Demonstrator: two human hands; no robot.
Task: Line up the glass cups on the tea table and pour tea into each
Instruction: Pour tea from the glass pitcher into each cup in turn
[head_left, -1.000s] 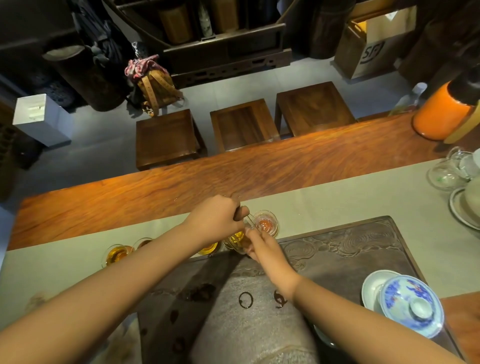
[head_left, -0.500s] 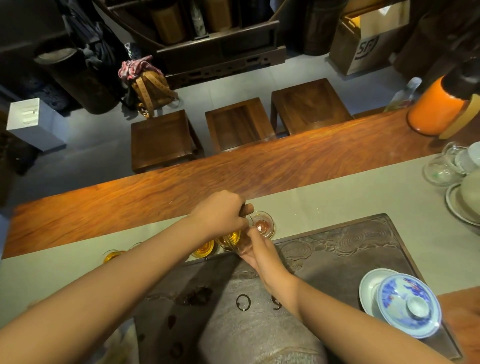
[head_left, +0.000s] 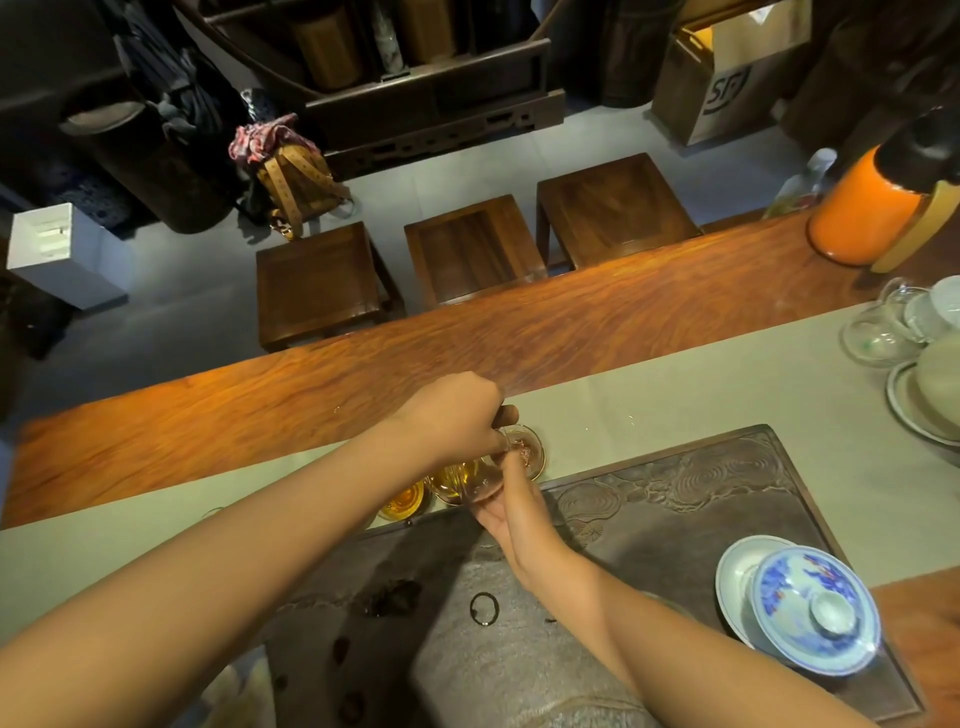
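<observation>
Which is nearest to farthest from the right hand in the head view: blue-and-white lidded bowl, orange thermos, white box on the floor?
From the right hand:
1. Blue-and-white lidded bowl, on the tray's right corner, near side.
2. Orange thermos, far right on the wooden table.
3. White box, on the floor far left, beyond the table.

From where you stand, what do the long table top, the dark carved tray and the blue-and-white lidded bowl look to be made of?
The long reddish-brown table top looks like polished wood: flowing grain, glossy shine. The dark carved tray could be stone or dark wood; its matt grey surface with carved swirls leaves that open. The blue-and-white lidded bowl looks like glazed porcelain: smooth white sheen, painted blue pattern.
</observation>
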